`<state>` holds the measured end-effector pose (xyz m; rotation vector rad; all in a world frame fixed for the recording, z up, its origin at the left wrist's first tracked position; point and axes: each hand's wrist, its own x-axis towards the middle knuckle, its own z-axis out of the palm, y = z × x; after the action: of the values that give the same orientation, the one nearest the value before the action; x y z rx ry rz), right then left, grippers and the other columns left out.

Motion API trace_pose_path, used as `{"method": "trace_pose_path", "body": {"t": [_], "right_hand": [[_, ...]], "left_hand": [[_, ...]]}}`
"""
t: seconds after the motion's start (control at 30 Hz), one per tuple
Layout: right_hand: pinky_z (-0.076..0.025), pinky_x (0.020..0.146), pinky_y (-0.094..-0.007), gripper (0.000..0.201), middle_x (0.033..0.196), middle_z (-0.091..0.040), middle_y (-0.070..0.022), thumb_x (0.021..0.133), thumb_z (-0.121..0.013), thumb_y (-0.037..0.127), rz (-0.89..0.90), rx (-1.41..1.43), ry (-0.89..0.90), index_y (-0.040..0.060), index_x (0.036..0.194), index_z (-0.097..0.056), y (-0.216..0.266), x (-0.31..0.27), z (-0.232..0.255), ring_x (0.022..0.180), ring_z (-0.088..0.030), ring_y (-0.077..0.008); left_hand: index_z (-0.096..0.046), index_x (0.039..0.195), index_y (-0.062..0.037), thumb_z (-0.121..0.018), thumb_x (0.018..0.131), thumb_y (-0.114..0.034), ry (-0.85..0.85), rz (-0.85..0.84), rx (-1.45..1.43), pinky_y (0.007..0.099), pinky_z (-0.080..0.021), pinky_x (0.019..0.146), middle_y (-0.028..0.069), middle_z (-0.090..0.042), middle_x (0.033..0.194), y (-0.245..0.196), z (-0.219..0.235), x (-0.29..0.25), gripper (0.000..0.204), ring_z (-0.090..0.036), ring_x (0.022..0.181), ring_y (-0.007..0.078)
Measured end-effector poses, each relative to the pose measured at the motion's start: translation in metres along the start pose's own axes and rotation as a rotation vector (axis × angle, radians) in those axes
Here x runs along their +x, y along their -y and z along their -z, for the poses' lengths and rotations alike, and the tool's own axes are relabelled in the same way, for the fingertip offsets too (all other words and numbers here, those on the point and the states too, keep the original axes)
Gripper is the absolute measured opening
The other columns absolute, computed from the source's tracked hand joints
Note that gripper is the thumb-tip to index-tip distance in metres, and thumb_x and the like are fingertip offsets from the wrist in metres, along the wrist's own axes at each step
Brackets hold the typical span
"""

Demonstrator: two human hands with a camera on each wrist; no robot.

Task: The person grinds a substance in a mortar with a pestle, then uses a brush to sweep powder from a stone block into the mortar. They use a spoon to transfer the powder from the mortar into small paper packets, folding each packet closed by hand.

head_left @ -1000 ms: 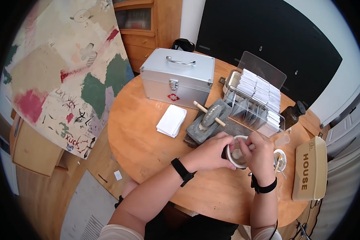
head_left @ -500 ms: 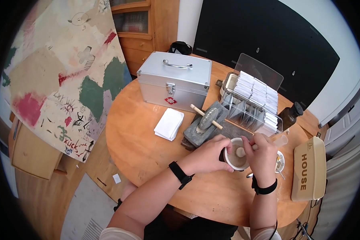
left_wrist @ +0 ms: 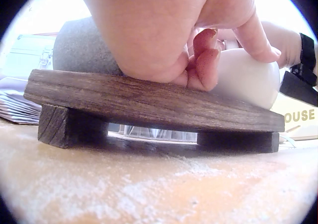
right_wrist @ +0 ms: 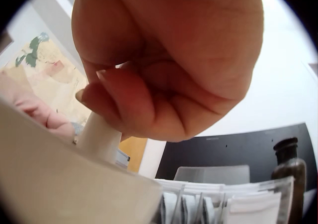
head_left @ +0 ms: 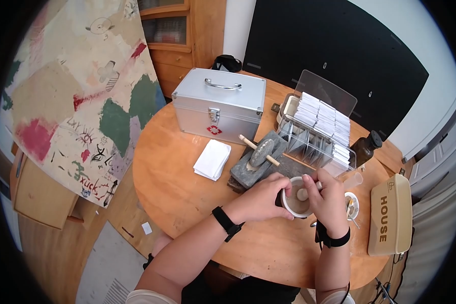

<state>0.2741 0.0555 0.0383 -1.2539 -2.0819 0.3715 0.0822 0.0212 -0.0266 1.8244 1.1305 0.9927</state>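
Over the right half of the round table, my left hand [head_left: 261, 197] grips a white mortar [left_wrist: 251, 80], its thumb and fingers around the side and rim. The mortar stands on a low dark wooden board with feet [left_wrist: 154, 102]. My right hand [head_left: 329, 197] holds a white pestle [right_wrist: 99, 137] by its handle, with curled fingers. The pestle's rounded head [head_left: 302, 194] is inside the mortar, against greyish-beige contents. Just beyond my left hand is a grey stone trough [head_left: 251, 169] with a stone wheel [head_left: 262, 153] on a wooden rod.
A silver first-aid case [head_left: 218, 104] and folded white papers [head_left: 212, 160] are to the left. Behind the mortar stands a clear box of white packets [head_left: 321, 121], beside a dark bottle [head_left: 365, 148]. A small white dish [head_left: 356, 207] and a beige HOUSE container [head_left: 390, 215] are on the right.
The pestle's head has shifted inside the mortar as my right hand moved slightly. More of the mortar's inside shows than at first. My left hand keeps its grip; the head view has tilted slightly.
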Motion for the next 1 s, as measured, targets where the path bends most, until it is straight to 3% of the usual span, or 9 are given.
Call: {"method": "trace_pose_path", "body": {"t": [0.07, 0.17, 0.27, 0.4, 0.47, 0.67, 0.77, 1.0], "right_hand": [[-0.049, 0.054, -0.0343, 0.031, 0.061, -0.066, -0.0113, 0.097, -0.076, 0.025, -0.065, 0.188, 0.152, 0.0005, 0.08, -0.068, -0.004, 0.0, 0.003, 0.055, -0.064, -0.02], [-0.047, 0.053, -0.0318, 0.035, 0.063, -0.068, -0.0094, 0.099, -0.074, 0.028, -0.167, 0.327, 0.232, 0.0005, 0.077, -0.071, -0.012, 0.001, -0.003, 0.054, -0.062, -0.0143], [-0.046, 0.052, -0.0306, 0.039, 0.062, -0.068, -0.0095, 0.1, -0.073, 0.031, -0.19, 0.205, 0.113, 0.0005, 0.074, -0.071, -0.002, 0.0, -0.001, 0.054, -0.061, -0.0138], [-0.046, 0.052, -0.0308, 0.039, 0.06, -0.067, -0.0095, 0.099, -0.073, 0.031, -0.172, 0.229, 0.098, 0.0004, 0.075, -0.072, 0.002, -0.001, -0.003, 0.053, -0.06, -0.0134], [-0.046, 0.051, -0.031, 0.035, 0.06, -0.067, -0.0095, 0.099, -0.074, 0.028, -0.152, 0.22, 0.178, 0.0007, 0.077, -0.073, -0.001, -0.001, -0.008, 0.053, -0.061, -0.0139], [-0.048, 0.053, -0.0313, 0.032, 0.061, -0.067, -0.0095, 0.098, -0.073, 0.026, -0.116, 0.283, 0.181, 0.0022, 0.078, -0.075, -0.003, -0.003, -0.006, 0.054, -0.063, -0.0144], [-0.049, 0.053, -0.0308, 0.032, 0.061, -0.067, -0.0104, 0.098, -0.074, 0.025, -0.117, 0.298, 0.192, 0.0019, 0.076, -0.074, 0.001, -0.002, -0.01, 0.054, -0.063, -0.0152], [-0.048, 0.052, -0.0311, 0.032, 0.062, -0.067, -0.0119, 0.098, -0.074, 0.024, -0.11, 0.298, 0.235, 0.001, 0.076, -0.074, -0.006, -0.004, -0.008, 0.054, -0.064, -0.0167]], "left_hand": [[-0.056, 0.103, -0.007, -0.097, 0.069, -0.019, 0.0, 0.0, -0.009, 0.0359, -0.053, 0.08, 0.0098, -0.054, 0.111, 0.001, 0.0, 0.0, 0.054, -0.061, 0.094, 0.0241], [-0.056, 0.103, -0.0072, -0.097, 0.069, -0.02, -0.005, -0.018, 0.002, 0.0355, -0.053, 0.08, 0.0097, -0.054, 0.111, 0.001, 0.0, 0.0, 0.054, -0.06, 0.093, 0.0239], [-0.057, 0.103, -0.0073, -0.097, 0.069, -0.021, 0.019, 0.022, 0.006, 0.0352, -0.052, 0.079, 0.0094, -0.054, 0.111, -0.001, 0.001, 0.001, 0.054, -0.06, 0.092, 0.0235], [-0.058, 0.104, -0.0069, -0.097, 0.069, -0.023, 0.006, 0.0, 0.002, 0.0359, -0.053, 0.081, 0.009, -0.055, 0.111, 0.002, 0.0, 0.0, 0.055, -0.06, 0.094, 0.0237], [-0.058, 0.105, -0.0067, -0.097, 0.069, -0.023, 0.004, -0.009, -0.001, 0.0362, -0.053, 0.081, 0.0091, -0.055, 0.111, 0.003, -0.001, 0.001, 0.055, -0.06, 0.094, 0.024], [-0.059, 0.108, -0.0052, -0.097, 0.068, -0.024, 0.011, 0.017, -0.002, 0.0378, -0.053, 0.087, 0.0106, -0.057, 0.115, 0.003, -0.001, 0.001, 0.058, -0.062, 0.101, 0.0278], [-0.06, 0.113, -0.0037, -0.097, 0.068, -0.024, -0.047, -0.073, 0.019, 0.0394, -0.052, 0.093, 0.0121, -0.058, 0.117, 0.009, -0.004, 0.002, 0.061, -0.062, 0.108, 0.0307], [-0.061, 0.118, -0.0022, -0.097, 0.068, -0.025, 0.005, 0.0, 0.002, 0.04, -0.051, 0.096, 0.0131, -0.058, 0.119, 0.003, -0.001, 0.001, 0.066, -0.061, 0.112, 0.0323]]}}
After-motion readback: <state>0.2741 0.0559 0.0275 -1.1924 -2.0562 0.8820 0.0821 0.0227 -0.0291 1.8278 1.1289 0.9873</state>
